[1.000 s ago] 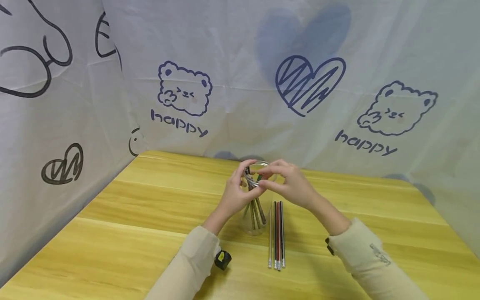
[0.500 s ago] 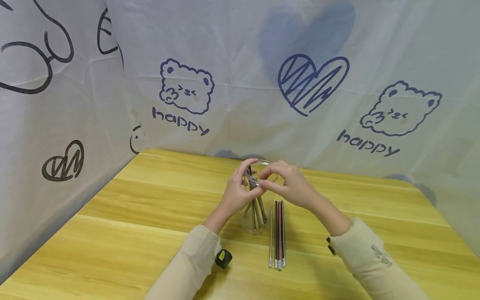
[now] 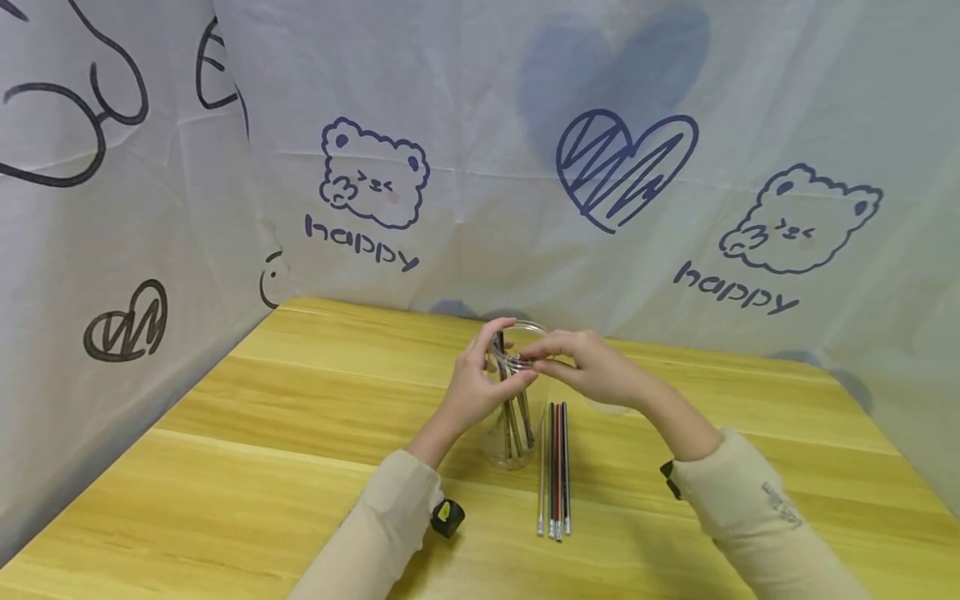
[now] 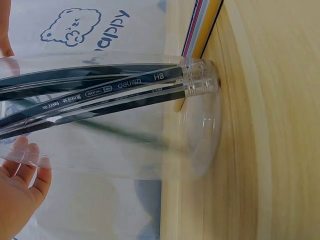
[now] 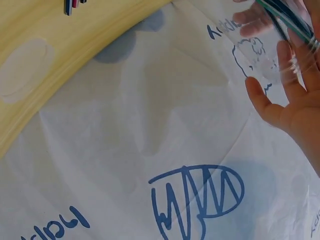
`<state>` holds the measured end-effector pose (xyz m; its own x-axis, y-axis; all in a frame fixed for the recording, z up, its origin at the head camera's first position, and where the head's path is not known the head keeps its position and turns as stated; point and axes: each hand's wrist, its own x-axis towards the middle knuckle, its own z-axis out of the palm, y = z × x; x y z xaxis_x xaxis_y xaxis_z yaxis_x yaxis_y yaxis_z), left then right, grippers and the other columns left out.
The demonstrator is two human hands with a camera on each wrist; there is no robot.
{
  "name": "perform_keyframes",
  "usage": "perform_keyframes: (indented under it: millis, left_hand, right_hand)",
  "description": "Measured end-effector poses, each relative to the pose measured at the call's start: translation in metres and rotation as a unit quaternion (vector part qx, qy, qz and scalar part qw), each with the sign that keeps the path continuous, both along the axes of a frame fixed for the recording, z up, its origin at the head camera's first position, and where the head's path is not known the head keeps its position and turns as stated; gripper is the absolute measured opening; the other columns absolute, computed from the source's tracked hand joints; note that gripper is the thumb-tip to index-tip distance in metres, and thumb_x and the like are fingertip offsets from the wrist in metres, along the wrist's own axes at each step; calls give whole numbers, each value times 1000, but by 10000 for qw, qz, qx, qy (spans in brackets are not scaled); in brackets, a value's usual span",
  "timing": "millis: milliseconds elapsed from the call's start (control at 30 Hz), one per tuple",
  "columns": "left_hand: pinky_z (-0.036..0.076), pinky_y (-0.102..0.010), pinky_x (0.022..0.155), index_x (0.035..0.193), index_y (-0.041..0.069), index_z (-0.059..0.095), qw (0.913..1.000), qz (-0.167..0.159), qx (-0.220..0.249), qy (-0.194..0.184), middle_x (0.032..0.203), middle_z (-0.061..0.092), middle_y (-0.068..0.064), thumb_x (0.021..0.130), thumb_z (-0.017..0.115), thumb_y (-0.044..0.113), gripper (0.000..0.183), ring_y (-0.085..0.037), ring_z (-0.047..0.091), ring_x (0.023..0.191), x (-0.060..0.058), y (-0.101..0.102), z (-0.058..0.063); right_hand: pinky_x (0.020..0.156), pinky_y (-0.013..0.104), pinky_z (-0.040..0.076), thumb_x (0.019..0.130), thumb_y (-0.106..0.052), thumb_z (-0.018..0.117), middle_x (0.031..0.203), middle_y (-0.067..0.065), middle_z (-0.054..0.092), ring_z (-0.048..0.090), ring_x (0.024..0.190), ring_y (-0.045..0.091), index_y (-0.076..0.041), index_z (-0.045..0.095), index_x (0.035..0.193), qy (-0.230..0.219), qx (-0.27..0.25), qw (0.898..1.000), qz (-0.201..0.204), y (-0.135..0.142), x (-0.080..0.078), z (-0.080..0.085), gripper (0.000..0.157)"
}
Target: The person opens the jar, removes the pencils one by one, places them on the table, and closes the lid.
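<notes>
Head view: a clear jar (image 3: 492,450) stands on the wooden table (image 3: 262,467), a little toward 6 o'clock from the centre of view. Several pencils (image 3: 513,425) lean inside it. The left hand (image 3: 478,382) grasps the jar at its rim from the 9 o'clock side, fingers and thumb curved round it. The right hand (image 3: 603,372) reaches in from 3 o'clock, thumb and fingertips bent at the mouth; whether they pinch the rim, a pencil or nothing cannot be told. Loose pencils (image 3: 558,475) lie in a row on the table at the jar's 5 o'clock, metal-banded ends toward 6 o'clock. A white cloth (image 3: 480,250) backs the table, bearing a drawn heart (image 3: 627,171) at 1 o'clock.

Left wrist view: the jar lies across the picture, its base toward 3 o'clock. The dark pencils within show lettering, one reading "HB"; a green pencil (image 4: 125,131) appears blurred behind them. Fingertips at 8 o'clock meet the jar wall. Loose pencils show at 1 o'clock.

Right wrist view: the right hand is at 2 o'clock, beside the jar and pencils. A clear disc (image 5: 25,70) lies on the table at 10 o'clock.
</notes>
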<state>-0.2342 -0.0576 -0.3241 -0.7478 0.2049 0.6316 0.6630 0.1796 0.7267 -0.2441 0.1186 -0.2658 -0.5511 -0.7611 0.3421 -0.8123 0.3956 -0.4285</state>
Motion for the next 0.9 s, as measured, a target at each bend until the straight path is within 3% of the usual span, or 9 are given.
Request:
perform_keyframes:
  millis: [133,333,633,800,900]
  left_hand:
    - [37,-33,65,127,-1,40,10000,67,-29,43,103,51,-20,75,67,8,59,-32,44,78,0,1,0]
    - [36,-34,62,128,-1,39,10000,64,-52,30,114,48,-21,75,67,7,60,-39,42,74,0,1,1]
    - [31,-25,58,129,0,38,9997,99,-189,-93,112,48,-20,77,67,9,60,-39,41,70,1,1,2]
    - [31,-25,58,129,0,38,9998,99,-164,-84,113,48,-21,77,66,8,60,-39,40,70,2,1,2]
    - [32,-27,59,128,0,38,9998,101,-147,-72,114,48,-21,76,67,8,60,-37,40,71,2,1,3]
  right_hand:
    - [80,34,46,87,2,52,105,15,61,58,94,26,6,59,107,-56,195,9998,54,2,1,4,22]
    - [81,38,45,86,1,54,102,14,62,57,94,26,5,60,106,-104,60,9999,-117,2,2,5,21]
    - [83,41,43,78,6,62,90,9,63,59,87,23,5,56,107,-107,-838,9959,-337,1,2,3,29]
    - [73,33,48,76,13,61,87,13,62,61,82,24,5,50,91,-169,-1592,9868,-247,-1,2,5,20]
    - [71,29,49,75,15,60,85,15,62,61,81,26,4,50,82,93,-1946,9807,-162,-1,1,5,17]
